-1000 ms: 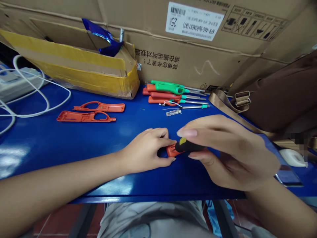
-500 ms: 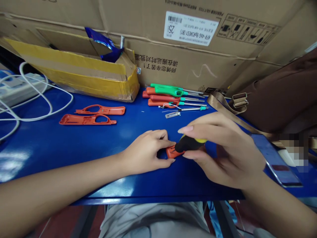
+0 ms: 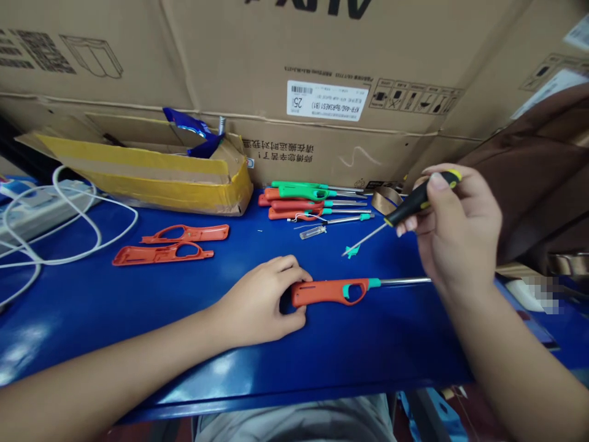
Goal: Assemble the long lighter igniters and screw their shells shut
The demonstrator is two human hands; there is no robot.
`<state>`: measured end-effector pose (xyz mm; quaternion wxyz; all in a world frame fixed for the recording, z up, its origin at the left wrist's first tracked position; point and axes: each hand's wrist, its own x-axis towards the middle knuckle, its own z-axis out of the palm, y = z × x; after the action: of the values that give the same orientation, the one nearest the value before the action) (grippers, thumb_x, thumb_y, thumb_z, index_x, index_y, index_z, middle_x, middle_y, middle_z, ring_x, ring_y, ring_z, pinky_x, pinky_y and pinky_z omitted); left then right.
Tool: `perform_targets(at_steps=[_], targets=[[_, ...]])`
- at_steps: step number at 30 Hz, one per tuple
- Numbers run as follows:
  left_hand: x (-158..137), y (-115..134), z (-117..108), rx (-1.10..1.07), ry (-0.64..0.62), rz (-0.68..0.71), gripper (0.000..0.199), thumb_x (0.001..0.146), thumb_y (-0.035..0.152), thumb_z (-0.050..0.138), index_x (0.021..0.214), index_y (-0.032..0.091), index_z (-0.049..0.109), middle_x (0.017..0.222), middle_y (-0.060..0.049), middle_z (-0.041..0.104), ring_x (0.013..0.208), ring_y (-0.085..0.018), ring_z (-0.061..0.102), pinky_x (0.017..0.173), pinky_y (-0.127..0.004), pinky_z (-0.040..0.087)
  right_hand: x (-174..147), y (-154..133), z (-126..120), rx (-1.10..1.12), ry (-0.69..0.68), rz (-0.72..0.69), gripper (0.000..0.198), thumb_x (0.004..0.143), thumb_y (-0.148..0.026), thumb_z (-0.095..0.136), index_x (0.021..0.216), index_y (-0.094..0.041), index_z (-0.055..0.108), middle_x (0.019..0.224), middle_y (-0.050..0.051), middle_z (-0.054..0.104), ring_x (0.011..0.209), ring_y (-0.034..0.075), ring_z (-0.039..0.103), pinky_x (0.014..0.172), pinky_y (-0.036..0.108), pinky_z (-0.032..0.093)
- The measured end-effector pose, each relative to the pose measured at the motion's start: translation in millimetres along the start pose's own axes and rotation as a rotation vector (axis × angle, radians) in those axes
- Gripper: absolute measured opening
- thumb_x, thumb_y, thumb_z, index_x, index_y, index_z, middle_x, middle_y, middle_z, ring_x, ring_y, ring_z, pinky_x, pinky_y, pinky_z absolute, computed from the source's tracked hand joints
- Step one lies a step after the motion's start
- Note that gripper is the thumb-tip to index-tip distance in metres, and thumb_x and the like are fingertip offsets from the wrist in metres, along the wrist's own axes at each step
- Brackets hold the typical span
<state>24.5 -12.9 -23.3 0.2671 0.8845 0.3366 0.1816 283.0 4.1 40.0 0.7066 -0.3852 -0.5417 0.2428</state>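
My left hand (image 3: 269,298) pinches the butt end of an orange long-nosed lighter (image 3: 324,291) lying on the blue table. The lighter has a teal trigger, and its metal tube points right, its end passing behind my right wrist. Raised above the table, my right hand (image 3: 460,227) grips a screwdriver (image 3: 416,199) with a black and yellow handle. Its shaft slants down to the left, the tip near a small teal trigger piece (image 3: 352,252); whether they touch I cannot tell. Two orange casing halves (image 3: 163,253) lie at the left.
Several orange, red and green lighters (image 3: 299,191) are piled at the back. In front of them lie a loose metal tube (image 3: 347,220) and a clear fuel tank (image 3: 313,232). A taped carton (image 3: 151,184), white cable (image 3: 87,209) and power strip (image 3: 69,199) stand left; a phone (image 3: 538,331) lies right.
My right hand has lifted the screwdriver off the lighter's butt end and swung it up and right. The lighter and the teal piece now show. My left hand keeps its hold.
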Motion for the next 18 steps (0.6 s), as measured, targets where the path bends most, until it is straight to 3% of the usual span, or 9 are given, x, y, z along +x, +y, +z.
perform_targets(at_steps=[5,11,14,18], targets=[[1,-3,5,0.085,0.032,0.037,0.041,0.092,0.035,0.066,0.131,0.02,0.063,0.119,-0.008,0.063,0.104,-0.025,0.06,0.093,-0.043,0.051,20,8,-14,0.095,0.091,0.21,0.017,0.081,-0.031,0.078,0.087,-0.023,0.064,0.068,-0.006,0.056,0.049,0.01,0.055,0.047,0.025,0.053],[6,-3,-2,0.138,-0.068,0.033,0.029,0.1,0.032,0.059,0.125,0.019,0.064,0.117,-0.008,0.062,0.1,-0.022,0.065,0.091,-0.037,0.055,26,15,-23,0.225,-0.01,0.538,0.036,0.062,-0.018,0.085,0.066,-0.019,0.05,0.067,-0.005,0.059,0.065,0.009,0.064,0.056,0.018,0.055],[13,-3,-20,0.213,-0.093,0.051,0.027,0.102,0.028,0.054,0.126,0.019,0.063,0.118,-0.009,0.061,0.098,-0.021,0.066,0.091,-0.036,0.056,26,19,-24,0.206,0.003,0.558,0.039,0.056,-0.014,0.087,0.066,-0.019,0.05,0.066,-0.005,0.063,0.066,0.009,0.067,0.063,0.017,0.058],[32,-10,-51,0.331,0.025,0.128,0.029,0.102,0.03,0.052,0.124,0.016,0.064,0.12,-0.011,0.062,0.107,-0.024,0.065,0.095,-0.038,0.055,28,18,-25,0.236,0.037,0.504,0.042,0.055,-0.016,0.089,0.084,-0.021,0.059,0.07,-0.005,0.067,0.065,0.01,0.069,0.066,0.02,0.061]])
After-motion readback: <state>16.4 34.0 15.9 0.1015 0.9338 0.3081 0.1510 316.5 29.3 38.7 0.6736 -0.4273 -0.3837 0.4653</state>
